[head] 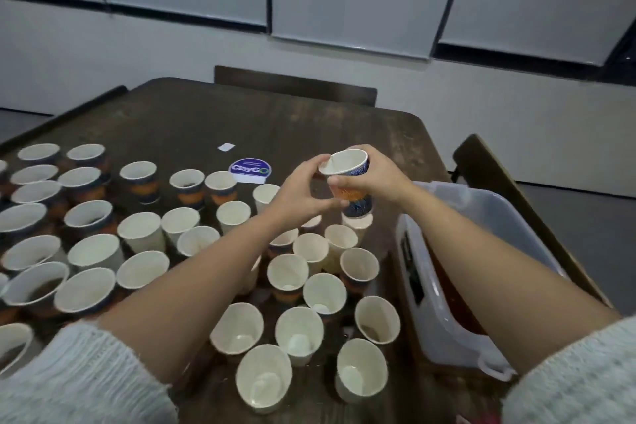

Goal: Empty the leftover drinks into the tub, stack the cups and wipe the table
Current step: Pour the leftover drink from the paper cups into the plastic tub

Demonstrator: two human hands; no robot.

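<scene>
Both bare forearms reach from the lower corners toward frame centre. The right hand (373,175) curls its fingers in a grip; the left hand (303,191) cups just beside it, fingers bent.
</scene>
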